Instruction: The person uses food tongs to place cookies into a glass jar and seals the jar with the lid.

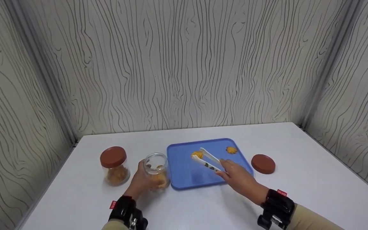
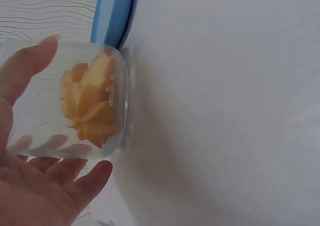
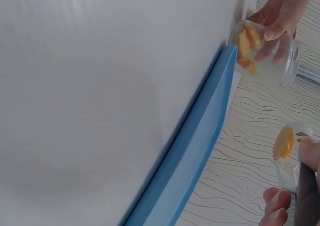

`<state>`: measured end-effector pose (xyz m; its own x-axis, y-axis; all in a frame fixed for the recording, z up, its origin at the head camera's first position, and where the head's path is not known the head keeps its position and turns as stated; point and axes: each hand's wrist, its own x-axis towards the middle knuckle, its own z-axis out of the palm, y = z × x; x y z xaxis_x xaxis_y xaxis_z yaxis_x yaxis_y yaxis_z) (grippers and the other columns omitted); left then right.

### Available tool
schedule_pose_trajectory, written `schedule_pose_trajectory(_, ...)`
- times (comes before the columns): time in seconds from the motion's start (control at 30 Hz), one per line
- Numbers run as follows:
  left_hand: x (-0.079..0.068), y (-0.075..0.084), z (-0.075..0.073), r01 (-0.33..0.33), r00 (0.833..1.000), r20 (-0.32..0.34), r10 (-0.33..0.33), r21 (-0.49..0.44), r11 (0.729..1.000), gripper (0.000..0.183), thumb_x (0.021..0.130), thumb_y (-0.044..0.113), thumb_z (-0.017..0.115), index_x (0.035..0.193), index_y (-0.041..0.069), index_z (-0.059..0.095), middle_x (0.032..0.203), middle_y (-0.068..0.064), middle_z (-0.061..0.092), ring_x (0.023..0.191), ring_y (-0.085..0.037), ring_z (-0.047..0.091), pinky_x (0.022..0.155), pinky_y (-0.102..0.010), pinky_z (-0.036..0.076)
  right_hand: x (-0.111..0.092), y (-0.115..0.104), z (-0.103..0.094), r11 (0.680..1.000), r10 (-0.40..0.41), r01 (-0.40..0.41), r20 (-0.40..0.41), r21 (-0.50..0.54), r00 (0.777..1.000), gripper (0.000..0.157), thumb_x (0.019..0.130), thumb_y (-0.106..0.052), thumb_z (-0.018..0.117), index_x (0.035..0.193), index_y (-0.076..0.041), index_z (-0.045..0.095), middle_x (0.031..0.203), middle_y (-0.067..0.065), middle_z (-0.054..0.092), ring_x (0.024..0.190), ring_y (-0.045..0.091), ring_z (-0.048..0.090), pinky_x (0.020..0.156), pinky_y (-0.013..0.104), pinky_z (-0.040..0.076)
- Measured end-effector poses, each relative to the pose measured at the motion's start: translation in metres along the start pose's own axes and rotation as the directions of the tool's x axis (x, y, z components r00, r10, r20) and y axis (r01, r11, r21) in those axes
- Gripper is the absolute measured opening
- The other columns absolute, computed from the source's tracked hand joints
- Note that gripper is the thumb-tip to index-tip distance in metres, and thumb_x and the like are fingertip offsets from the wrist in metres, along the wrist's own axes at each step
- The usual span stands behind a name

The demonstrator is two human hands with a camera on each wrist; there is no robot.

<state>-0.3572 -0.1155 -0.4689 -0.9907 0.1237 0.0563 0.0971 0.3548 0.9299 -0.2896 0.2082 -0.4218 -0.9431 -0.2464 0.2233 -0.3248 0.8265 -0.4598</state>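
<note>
My left hand [image 1: 140, 181] holds a clear open jar [image 1: 156, 170] upright at the left edge of a blue tray [image 1: 183, 175]. Several ridged yellow cookies [image 2: 90, 98] lie in the bottom of the jar, as the left wrist view shows. White tongs [image 1: 207, 164] with a green pattern are gripped in my right hand [image 1: 241, 179]. Between their tips they carry one cookie [image 3: 284, 142], raised above the tray. Another cookie [image 1: 231, 150] rests in the tray's far right corner.
To the left stands a second jar [image 1: 116, 174] of cookies, closed with a reddish-brown lid [image 1: 113, 157]. A loose lid [image 1: 263, 164] of the same colour lies right of the tray. A wood-patterned wall [image 1: 184, 70] bounds the white table [image 1: 302, 182] at the back.
</note>
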Motion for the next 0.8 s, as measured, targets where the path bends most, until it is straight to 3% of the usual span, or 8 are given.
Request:
schedule_pose_trajectory(0.3, -0.001, 0.004, 0.000, 0.054, 0.999, 0.003, -0.054, 0.004, 0.999, 0.106, 0.064, 0.012, 0.090, 0.145, -0.004, 0.022, 0.137, -0.029, 0.045, 0.125, -0.041, 0.044, 0.105, -0.056, 0.035, 0.005, -0.016, 0.002, 0.999, -0.036, 0.036, 0.001, 0.002, 0.999, 0.053, 0.098, -0.027, 0.058, 0.134, 0.011, 0.049, 0.113, 0.016, 0.060, 0.090, 0.022, 0.056, 0.073, 0.037, 0.049)
schedule_pose_trajectory(0.8, 0.000, 0.004, 0.001, 0.082, 0.997, 0.005, -0.082, 0.007, 0.997, 0.108, 0.064, 0.015, 0.090, 0.147, -0.002, 0.022, 0.140, -0.028, 0.044, 0.126, -0.041, 0.043, 0.105, -0.056, 0.035, 0.012, -0.032, 0.005, 0.991, -0.129, 0.129, -0.002, 0.025, 0.992, 0.054, 0.099, -0.029, 0.056, 0.135, 0.012, 0.048, 0.106, 0.014, 0.059, 0.086, 0.020, 0.055, 0.070, 0.034, 0.050)
